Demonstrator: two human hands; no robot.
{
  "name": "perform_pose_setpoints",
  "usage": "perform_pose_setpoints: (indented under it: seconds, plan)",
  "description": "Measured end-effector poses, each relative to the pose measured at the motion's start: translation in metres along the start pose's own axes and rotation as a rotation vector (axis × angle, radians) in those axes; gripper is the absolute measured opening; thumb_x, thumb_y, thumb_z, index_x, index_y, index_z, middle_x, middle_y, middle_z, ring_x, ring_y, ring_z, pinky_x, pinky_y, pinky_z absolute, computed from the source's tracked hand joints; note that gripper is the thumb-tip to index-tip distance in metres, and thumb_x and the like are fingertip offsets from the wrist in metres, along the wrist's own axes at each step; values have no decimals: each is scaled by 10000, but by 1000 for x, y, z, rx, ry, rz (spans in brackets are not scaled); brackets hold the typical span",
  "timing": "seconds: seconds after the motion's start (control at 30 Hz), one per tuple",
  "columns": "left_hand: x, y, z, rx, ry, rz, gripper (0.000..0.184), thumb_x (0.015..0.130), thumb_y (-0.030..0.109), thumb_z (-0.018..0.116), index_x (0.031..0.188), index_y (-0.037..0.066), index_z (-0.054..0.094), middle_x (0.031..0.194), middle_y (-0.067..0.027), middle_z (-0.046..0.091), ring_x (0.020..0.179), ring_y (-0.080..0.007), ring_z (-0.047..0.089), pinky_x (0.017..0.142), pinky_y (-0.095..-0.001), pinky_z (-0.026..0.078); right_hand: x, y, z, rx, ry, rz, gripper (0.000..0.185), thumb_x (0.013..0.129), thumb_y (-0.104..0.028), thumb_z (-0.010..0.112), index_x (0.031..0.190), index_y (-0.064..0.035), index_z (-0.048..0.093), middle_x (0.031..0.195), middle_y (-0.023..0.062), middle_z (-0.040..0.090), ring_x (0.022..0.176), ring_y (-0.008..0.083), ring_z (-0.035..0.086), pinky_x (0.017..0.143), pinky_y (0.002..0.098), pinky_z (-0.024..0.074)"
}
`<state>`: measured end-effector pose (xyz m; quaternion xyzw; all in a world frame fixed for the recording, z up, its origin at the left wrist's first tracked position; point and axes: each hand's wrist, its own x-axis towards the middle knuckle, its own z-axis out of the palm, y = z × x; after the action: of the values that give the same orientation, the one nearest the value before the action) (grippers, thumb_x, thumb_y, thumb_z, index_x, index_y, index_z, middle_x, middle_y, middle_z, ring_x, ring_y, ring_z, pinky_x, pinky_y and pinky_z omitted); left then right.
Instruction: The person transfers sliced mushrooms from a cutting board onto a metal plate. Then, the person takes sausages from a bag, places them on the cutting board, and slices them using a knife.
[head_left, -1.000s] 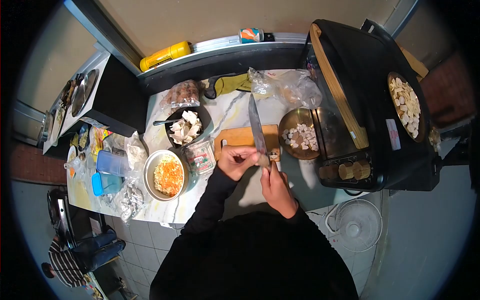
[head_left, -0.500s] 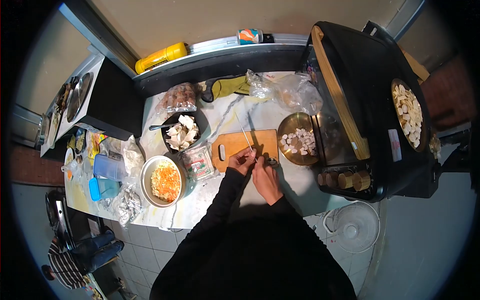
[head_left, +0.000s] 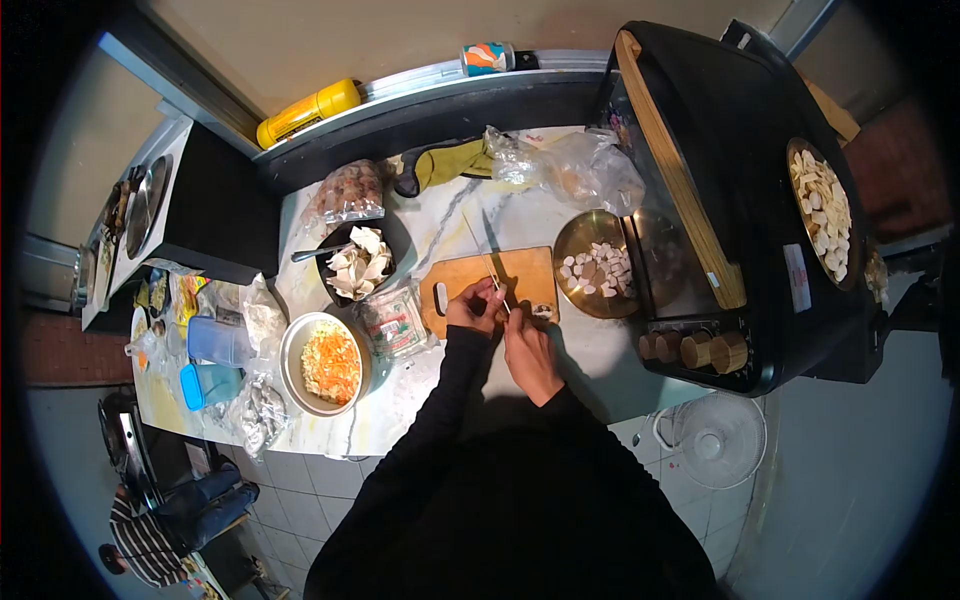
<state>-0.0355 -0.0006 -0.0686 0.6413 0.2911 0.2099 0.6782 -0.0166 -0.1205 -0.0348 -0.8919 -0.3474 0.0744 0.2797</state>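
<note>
Orange and pale shreds [head_left: 333,365] heaped a round, smooth-walled white pot [head_left: 291,362]. Next to it, a dark bowl [head_left: 398,240] held pale, irregular flakes [head_left: 357,264]; a utensil handle [head_left: 308,254] jutted past its rim, and a brushing arm could have caught it and spilled them. A crinkled plastic packet [head_left: 396,322] lay near the left sleeve [head_left: 452,375], where that arm could have dragged it.

Over the flat wooden board [head_left: 452,268], the left hand [head_left: 472,308] curled its fingertips right at the blade; whether they pinched a piece, I could not tell. Those fingertips looked most at risk: a damp surface or too hard a push could have made the metal skid. The knife [head_left: 490,268], long, thin and seen nearly edge-on, pointed away from the body, its handle wrapped in the right hand [head_left: 530,355].

Farther right, white slices [head_left: 597,270] lay in a shallow brass-toned pan [head_left: 580,235]. Atop the boxy black oven [head_left: 730,110], a round plate [head_left: 793,185] carried pale chunks [head_left: 825,220]; a knock could have shaken some loose.
</note>
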Motion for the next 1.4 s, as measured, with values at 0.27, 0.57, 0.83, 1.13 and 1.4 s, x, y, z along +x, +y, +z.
perform_pose_setpoints:
  seconds: [0.27,0.57,0.83,1.13,1.4]
  plan:
    - [-8,23,-2,221,37,-18,294,779,182,756,930,-54,667,793,-91,684,686,-125,622,663,-250,498,-4,-4,4,-160,-103,107,219,857,-68,482,1049,13,416,750,226,626,717,416,623,626,489,495]
    - [-6,17,-8,509,29,200,316,790,263,732,937,-11,679,767,-110,671,676,-182,646,665,-287,507,2,-7,-1,-164,-193,171,228,889,-155,491,1061,-21,423,745,207,630,754,395,623,671,502,475]
    - [0,2,-16,358,-29,196,287,815,272,698,913,3,671,753,-104,661,698,-185,652,674,-289,502,0,-14,-4,-235,-99,109,140,876,-91,451,989,-8,450,691,179,636,720,356,653,628,462,508]
    - [3,1,-17,423,-43,169,289,829,303,676,894,23,656,759,-113,662,710,-218,659,673,-305,502,-1,-15,-4,-208,-206,186,88,898,-98,421,945,-24,427,733,201,649,720,355,660,605,464,522]
    - [-3,17,-15,430,-93,127,315,825,337,675,858,29,619,755,-106,642,699,-243,638,661,-322,493,-1,-11,-2,-164,-157,169,112,886,-92,433,961,-11,418,713,216,644,701,393,651,595,466,527]
